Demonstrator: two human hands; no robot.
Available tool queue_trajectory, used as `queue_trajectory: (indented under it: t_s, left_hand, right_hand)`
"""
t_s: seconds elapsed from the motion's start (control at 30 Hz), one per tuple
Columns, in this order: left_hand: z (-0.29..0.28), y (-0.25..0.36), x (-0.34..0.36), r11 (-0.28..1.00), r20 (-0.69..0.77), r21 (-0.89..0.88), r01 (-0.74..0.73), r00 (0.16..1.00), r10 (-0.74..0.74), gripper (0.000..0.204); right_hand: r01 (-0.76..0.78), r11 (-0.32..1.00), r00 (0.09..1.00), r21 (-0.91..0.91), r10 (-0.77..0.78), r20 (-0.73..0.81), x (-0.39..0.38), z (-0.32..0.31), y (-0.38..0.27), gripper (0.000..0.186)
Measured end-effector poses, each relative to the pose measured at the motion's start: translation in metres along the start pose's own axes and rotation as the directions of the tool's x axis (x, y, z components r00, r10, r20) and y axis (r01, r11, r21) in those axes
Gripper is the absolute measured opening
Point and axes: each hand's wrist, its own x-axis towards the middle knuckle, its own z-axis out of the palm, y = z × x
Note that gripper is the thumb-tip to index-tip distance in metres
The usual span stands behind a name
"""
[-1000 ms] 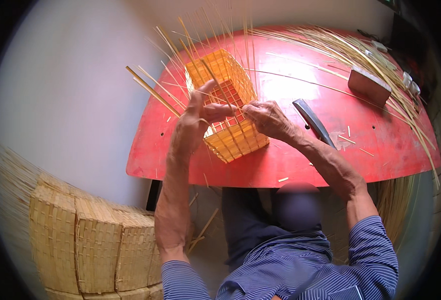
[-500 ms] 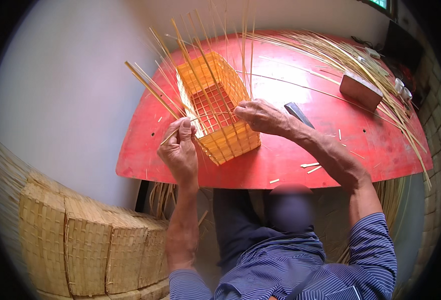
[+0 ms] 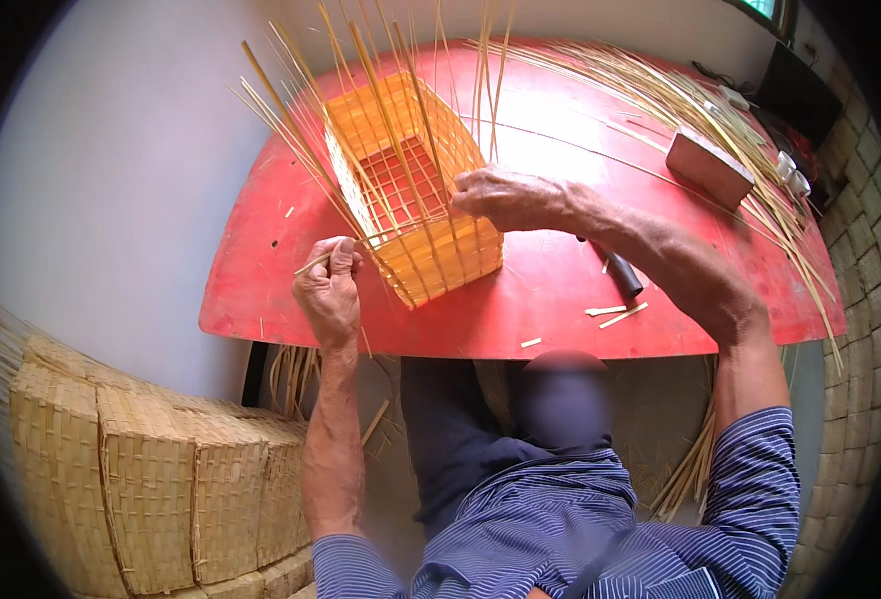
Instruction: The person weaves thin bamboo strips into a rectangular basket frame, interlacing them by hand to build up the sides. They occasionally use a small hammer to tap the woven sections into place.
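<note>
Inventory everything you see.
Table: one, red, centre
Basket: one, orange, on table
Stakes: many, tan, on basket
Strip: one, tan, basket's near rim
Block: one, brown, table's right
Loose strips: many, tan, table's far right
Tool: one, black, by right forearm
Offcuts: several, pale, table's near side
Small objects: several, white, table's right
Woven pieces: several, tan, lower left
Panel: one, black, upper right
Shirt: one, striped blue, bottom
Left hand: one, bare, pinching strip
Right hand: one, bare, basket's side

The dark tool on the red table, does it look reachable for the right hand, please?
Probably not immediately: the right hand is at the basket, and its forearm hides part of the tool.
</note>
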Motion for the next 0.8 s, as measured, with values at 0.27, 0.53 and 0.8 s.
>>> queue_trajectory:
  t_s: [0.27,0.53,0.8]
  left_hand:
    - [-0.007,-0.033,-0.006,0.99,0.055,-0.136,0.044,0.998,-0.037,0.025]
    - [0.014,-0.015,0.008,0.988,-0.057,-0.126,-0.089,0.995,0.082,0.023]
    - [0.006,-0.033,0.015,0.99,-0.002,-0.131,-0.047,0.999,0.047,0.023]
  right_hand:
    - [0.062,0.998,0.997,0.006,-0.062,0.036,0.011,0.002,0.006,0.014]
    - [-0.211,0.963,0.89,-0.167,0.119,-0.44,-0.007,-0.002,-0.058,0.002]
    - [-0.211,0.973,0.79,0.095,0.227,-0.57,0.053,0.028,-0.083,0.004]
